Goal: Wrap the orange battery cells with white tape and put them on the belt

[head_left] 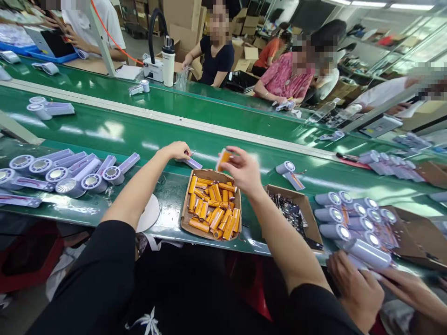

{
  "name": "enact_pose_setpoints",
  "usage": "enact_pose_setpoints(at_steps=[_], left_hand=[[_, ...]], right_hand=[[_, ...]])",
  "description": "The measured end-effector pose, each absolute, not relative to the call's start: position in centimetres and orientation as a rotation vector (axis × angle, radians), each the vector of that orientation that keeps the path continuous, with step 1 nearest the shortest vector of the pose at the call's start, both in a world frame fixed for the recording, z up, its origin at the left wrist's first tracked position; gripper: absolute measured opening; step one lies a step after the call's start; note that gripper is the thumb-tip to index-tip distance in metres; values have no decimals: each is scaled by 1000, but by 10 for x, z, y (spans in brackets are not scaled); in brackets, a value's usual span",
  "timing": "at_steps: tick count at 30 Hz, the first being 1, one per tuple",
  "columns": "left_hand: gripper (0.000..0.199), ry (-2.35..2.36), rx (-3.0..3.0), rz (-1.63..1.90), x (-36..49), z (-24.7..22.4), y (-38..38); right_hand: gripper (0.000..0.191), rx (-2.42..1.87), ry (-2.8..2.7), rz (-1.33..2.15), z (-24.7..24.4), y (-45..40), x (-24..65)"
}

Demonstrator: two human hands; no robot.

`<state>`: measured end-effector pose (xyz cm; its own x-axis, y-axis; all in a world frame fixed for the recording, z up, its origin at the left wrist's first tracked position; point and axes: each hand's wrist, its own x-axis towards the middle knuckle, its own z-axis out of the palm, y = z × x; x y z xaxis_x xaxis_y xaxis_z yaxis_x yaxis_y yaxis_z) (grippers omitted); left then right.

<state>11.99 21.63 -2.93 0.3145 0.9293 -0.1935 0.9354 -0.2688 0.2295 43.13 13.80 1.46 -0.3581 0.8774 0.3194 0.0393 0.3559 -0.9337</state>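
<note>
My left hand (179, 150) is closed around a lavender handheld fan (193, 163) at the near edge of the belt; only its open handle shows, and the rest is hidden under the hand. In my right hand (245, 171), an orange battery (222, 159) is pinched between thumb and fingers, slightly blurred. It is above the far rim of a shallow cardboard box (185, 218) that holds many orange wrapped batteries (216, 216).
Several lavender fans (70, 174) lie on the left. Right of the battery box stand a box of small dark parts (289, 209), a lone fan (289, 174) and grouped fans (345, 214). A co-worker's hands (359, 284) hold a fan there. People sit across the green belt (146, 125).
</note>
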Motion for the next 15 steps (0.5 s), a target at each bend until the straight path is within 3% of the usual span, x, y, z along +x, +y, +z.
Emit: enact_pose_setpoints(at_steps=[5, 10, 15], left_hand=[[28, 1786, 2234, 132, 132, -35, 211], [37, 1791, 2200, 173, 144, -45, 212], [36, 1778, 2184, 184, 151, -49, 216]], right_hand=[[47, -999, -2056, 1116, -13, 213, 361], [33, -1057, -2215, 994, -31, 218, 363], [32, -1164, -2376, 845, -32, 217, 371]])
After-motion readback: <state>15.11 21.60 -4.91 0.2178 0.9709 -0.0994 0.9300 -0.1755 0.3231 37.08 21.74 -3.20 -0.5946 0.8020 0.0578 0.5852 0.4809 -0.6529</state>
